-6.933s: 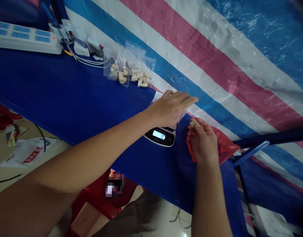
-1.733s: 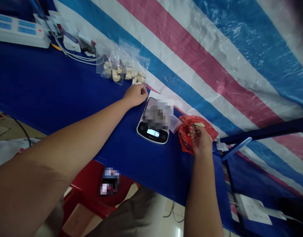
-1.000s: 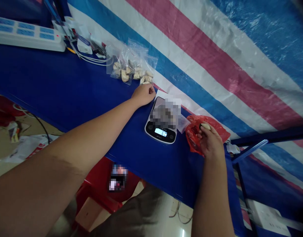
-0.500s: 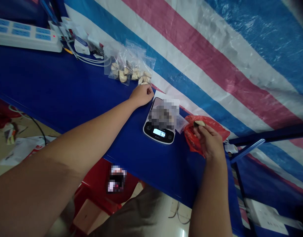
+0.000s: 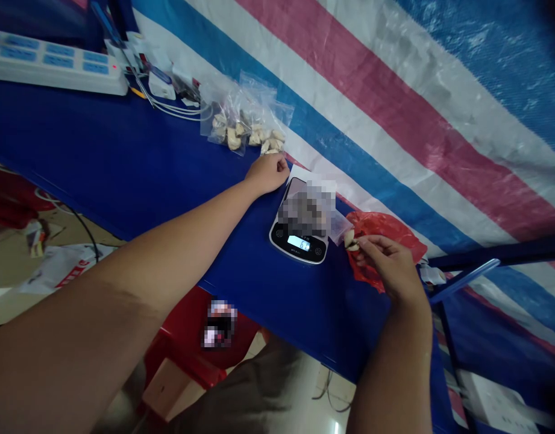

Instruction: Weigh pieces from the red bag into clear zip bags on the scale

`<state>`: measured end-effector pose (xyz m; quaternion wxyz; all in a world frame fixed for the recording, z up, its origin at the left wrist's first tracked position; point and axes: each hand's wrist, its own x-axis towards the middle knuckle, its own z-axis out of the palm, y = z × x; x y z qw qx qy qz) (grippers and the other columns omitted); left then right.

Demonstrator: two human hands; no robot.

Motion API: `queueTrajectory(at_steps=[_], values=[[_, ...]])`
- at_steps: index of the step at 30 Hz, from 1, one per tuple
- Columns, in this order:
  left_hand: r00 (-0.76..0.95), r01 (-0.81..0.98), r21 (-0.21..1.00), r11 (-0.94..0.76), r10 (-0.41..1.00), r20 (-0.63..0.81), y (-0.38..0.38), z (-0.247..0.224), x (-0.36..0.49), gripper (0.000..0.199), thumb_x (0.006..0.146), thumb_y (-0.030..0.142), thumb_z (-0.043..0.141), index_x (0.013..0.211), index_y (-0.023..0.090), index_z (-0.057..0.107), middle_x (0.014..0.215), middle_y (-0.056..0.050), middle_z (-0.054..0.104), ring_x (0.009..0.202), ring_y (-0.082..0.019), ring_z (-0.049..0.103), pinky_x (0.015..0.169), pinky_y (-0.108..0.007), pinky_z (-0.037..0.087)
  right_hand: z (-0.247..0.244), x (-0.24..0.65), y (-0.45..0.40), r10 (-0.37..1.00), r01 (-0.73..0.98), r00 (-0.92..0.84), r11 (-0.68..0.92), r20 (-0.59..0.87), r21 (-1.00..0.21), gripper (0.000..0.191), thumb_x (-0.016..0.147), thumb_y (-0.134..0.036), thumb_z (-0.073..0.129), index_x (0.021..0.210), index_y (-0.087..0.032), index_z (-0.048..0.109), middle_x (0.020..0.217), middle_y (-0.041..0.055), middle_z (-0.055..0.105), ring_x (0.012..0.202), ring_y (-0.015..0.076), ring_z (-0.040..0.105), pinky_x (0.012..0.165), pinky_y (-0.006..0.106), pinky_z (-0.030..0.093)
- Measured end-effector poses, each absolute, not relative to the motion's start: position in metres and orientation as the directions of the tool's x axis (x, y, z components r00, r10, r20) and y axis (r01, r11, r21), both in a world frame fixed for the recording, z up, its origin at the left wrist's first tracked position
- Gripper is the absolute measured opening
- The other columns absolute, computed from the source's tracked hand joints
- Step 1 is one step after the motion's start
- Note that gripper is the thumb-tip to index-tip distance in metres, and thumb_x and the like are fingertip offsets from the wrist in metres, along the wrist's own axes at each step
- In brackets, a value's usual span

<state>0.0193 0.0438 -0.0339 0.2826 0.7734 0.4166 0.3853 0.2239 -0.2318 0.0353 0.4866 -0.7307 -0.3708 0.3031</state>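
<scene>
My left hand (image 5: 269, 172) rests on the blue table with its fingers curled, between the filled clear bags and the scale; whether it holds anything is hidden. My right hand (image 5: 385, 259) pinches a pale, dark-edged piece (image 5: 350, 240) at the left edge of a red plastic bag (image 5: 390, 228). A clear bag (image 5: 338, 226) lies on the digital scale (image 5: 299, 246), its contents blurred out, and its end sticks out toward the right hand. The scale's display is lit. Several clear bags (image 5: 245, 129) with pale chunks lie behind my left hand.
A white power strip (image 5: 55, 63) and cables lie at the back left of the blue table (image 5: 78, 144). Striped sheeting (image 5: 331, 78) rises behind it. Below the front edge is a red stool (image 5: 182, 325) with a blurred-out object on it. A metal bar stands at the right.
My right hand has brought the pale piece out from over the red bag, leftward to beside the clear bag's end. My left hand keeps its place by the scale. The view has shifted slightly.
</scene>
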Motion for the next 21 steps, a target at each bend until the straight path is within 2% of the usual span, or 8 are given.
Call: queueTrajectory(at_steps=[5,9,15,21], values=[[0.352,0.399,0.768,-0.502,0.857,0.377,0.045,-0.035,0.020,0.003,0.078,0.020,0.061,0.078,0.021,0.065,0.082,-0.003,0.071,0.076,-0.018,0.062,0.069,-0.031,0.043,0.031,0.225,-0.229,0.793,0.140,0.579,-0.325,-0.189,-0.935,0.046,0.053,-0.052,0.095,0.077,-0.017,0.079,0.069,0.0038,0.074,0.053,0.0083,0.062,0.049,0.015,0.053],[0.351,0.400,0.765,-0.505,0.855,0.382,0.046,-0.036,0.021,0.003,0.078,0.021,0.062,0.078,0.020,0.064,0.081,-0.004,0.071,0.075,-0.018,0.061,0.068,-0.031,0.042,0.030,0.226,-0.229,0.769,0.094,0.594,-0.359,-0.237,-0.929,0.044,0.054,-0.050,0.095,0.074,-0.015,0.078,0.065,0.0029,0.071,0.049,0.0067,0.058,0.045,0.014,0.050],[0.343,0.391,0.778,-0.492,0.862,0.373,0.047,-0.036,0.021,0.002,0.077,0.021,0.062,0.076,0.021,0.064,0.082,-0.004,0.070,0.075,-0.018,0.060,0.071,-0.032,0.044,0.024,0.221,-0.220,0.780,0.097,0.608,-0.256,-0.147,-0.962,0.038,0.063,-0.049,0.091,0.074,-0.016,0.076,0.067,0.0023,0.070,0.050,0.0069,0.058,0.046,0.016,0.049],[0.343,0.403,0.779,-0.481,0.868,0.358,0.045,-0.034,0.021,0.001,0.076,0.021,0.063,0.076,0.021,0.064,0.083,-0.004,0.071,0.077,-0.019,0.061,0.071,-0.033,0.044,0.018,0.210,-0.211,0.794,0.215,0.608,-0.147,0.015,-0.965,0.043,0.059,-0.047,0.093,0.086,-0.018,0.075,0.071,0.0023,0.074,0.053,0.0113,0.063,0.044,0.019,0.049]])
